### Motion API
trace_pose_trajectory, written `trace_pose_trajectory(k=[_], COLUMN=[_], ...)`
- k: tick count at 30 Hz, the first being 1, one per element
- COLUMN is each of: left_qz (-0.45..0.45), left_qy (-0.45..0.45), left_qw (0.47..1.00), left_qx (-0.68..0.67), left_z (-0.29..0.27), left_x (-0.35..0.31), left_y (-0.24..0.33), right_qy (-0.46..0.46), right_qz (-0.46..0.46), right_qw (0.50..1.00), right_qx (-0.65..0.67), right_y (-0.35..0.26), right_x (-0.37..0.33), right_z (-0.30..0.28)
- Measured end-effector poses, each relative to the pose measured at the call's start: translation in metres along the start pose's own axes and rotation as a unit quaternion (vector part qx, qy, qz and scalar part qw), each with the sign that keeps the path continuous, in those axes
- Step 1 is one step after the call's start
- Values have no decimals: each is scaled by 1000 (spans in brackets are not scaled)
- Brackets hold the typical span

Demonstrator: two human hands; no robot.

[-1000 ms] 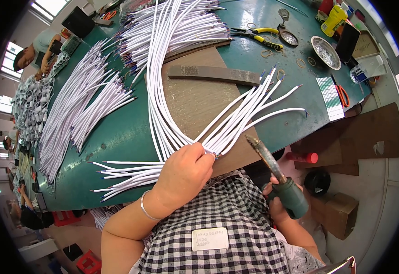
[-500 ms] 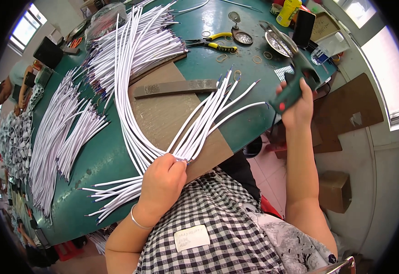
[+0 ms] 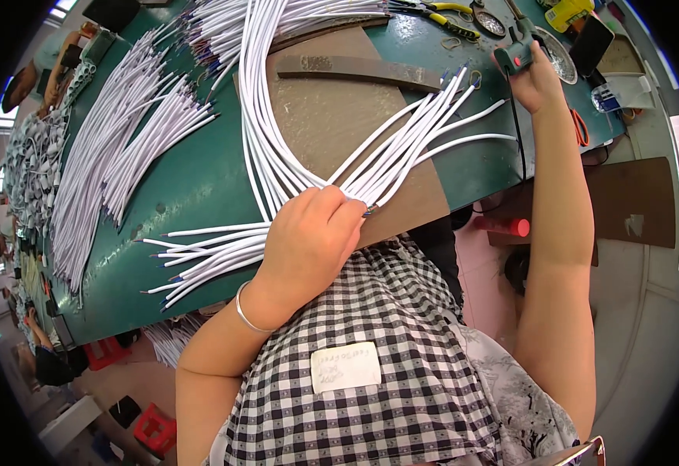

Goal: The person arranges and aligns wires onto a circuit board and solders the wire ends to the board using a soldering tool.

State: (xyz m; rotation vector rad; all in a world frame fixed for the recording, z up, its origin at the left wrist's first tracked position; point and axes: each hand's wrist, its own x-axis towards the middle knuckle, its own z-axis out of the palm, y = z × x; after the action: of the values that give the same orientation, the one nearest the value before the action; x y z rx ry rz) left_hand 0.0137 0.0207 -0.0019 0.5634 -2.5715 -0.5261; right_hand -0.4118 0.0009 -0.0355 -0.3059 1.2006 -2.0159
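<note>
My left hand (image 3: 312, 237) is closed round a bunch of white cables (image 3: 258, 132) at the near edge of a brown board (image 3: 320, 116). Short bared wire ends (image 3: 369, 210) poke out by its fingers. The cables fan out left, up and to the right with coloured ends. Over at the far right, my right hand (image 3: 541, 81) grips a green pistol-grip tool (image 3: 516, 54) with a black cord, which looks like a soldering iron. Its front part reaches toward a round metal dish (image 3: 571, 70); the hand and tool partly hide where its tip is.
A grey-brown bar (image 3: 355, 71) lies across the board. Yellow-black pliers (image 3: 460, 27), a yellow bottle (image 3: 568, 14), a black phone (image 3: 592, 43) and orange-handled scissors (image 3: 580, 126) lie around the right side. More white cables (image 3: 114, 132) lie left. Another person (image 3: 25, 85) sits beyond.
My right hand has carried the green tool farther away toward the metal dish. The view has shifted, while my left hand keeps its hold on the cables.
</note>
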Motion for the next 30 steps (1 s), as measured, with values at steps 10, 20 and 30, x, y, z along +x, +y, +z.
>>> trace_pose_trajectory(k=[10,20,30], left_qz=[114,-45,-118], left_qy=[-70,-69,-157], left_qw=[990,995,980], left_qx=[42,56,32], left_z=[-15,-54,-83], left_x=[1,-54,-91], left_y=[-11,-34,-59], right_qy=[50,-488,-529], right_qz=[-22,-383,-366], right_qw=[932,474,411], right_qx=[-359,-625,-646], right_y=[-23,53,49], right_x=[-77,-213,-176], right_z=[9,79,105])
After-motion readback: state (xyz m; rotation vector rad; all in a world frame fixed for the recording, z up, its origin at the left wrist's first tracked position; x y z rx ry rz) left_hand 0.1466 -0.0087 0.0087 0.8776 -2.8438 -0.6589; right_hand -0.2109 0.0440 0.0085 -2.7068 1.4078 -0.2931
